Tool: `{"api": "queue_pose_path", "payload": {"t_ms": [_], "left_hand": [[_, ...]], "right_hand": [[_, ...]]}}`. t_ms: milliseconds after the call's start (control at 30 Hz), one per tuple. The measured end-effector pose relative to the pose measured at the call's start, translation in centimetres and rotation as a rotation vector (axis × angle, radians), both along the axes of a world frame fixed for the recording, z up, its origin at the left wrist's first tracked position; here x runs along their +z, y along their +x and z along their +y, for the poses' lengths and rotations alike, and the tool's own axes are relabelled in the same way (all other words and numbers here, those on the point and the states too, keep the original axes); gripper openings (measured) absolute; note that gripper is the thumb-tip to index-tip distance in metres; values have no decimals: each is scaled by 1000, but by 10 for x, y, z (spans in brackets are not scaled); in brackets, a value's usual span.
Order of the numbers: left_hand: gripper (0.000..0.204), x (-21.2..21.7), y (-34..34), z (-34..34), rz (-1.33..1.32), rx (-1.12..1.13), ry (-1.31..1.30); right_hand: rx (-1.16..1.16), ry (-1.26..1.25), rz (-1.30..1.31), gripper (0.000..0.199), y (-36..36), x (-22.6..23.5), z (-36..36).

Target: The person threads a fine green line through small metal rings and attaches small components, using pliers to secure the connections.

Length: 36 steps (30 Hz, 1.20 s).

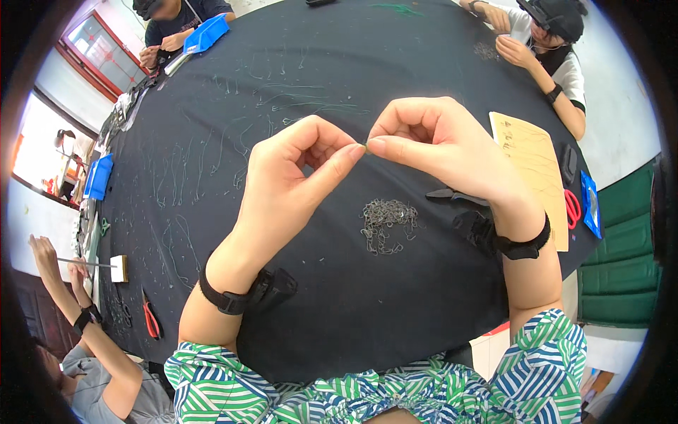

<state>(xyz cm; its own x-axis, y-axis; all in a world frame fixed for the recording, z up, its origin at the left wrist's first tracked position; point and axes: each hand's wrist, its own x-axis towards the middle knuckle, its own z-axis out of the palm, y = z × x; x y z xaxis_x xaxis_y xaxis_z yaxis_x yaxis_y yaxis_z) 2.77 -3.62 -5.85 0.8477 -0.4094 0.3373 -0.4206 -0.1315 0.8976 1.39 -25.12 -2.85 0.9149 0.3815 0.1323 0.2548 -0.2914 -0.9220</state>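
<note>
My left hand (pixel 286 177) and my right hand (pixel 452 152) are raised over the black-covered table, fingertips meeting near the middle of the view. Each is closed in a pinch of thumb and forefinger. A tiny greenish speck shows where the tips meet, too small to name. Just below my hands lies a heap of small bent wire pieces that look like hooks (pixel 387 220). Beside it, partly hidden under my right wrist, is a dark pointed tool (pixel 445 194). Thin green threads (pixel 187 166) lie spread to the left and beyond my hands.
At right are a tan paper sheet (pixel 540 180), red-handled scissors (pixel 573 209) and a blue packet (pixel 591 205). Red-handled pliers (pixel 150 316) and a white block (pixel 119 268) lie at left. Co-workers sit around the table; blue trays (pixel 206 33) are at the far left.
</note>
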Motion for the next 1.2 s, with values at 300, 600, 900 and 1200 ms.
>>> {"api": "queue_pose_path", "payload": {"t_ms": [300,600,900,1200], "left_hand": [[9,62,-34,29,-287,260,611],[25,46,-15,25,-274,141,419],[29,-8,1,1,717,-369,-261],[17,-21,0,-5,360,-123,-5]], "right_hand": [[25,-92,-103,18,5,-1,-18],[46,-63,-86,16,3,-3,-12],[-9,-175,-174,18,3,-10,-12],[44,-287,-210,15,5,-14,-12]]}}
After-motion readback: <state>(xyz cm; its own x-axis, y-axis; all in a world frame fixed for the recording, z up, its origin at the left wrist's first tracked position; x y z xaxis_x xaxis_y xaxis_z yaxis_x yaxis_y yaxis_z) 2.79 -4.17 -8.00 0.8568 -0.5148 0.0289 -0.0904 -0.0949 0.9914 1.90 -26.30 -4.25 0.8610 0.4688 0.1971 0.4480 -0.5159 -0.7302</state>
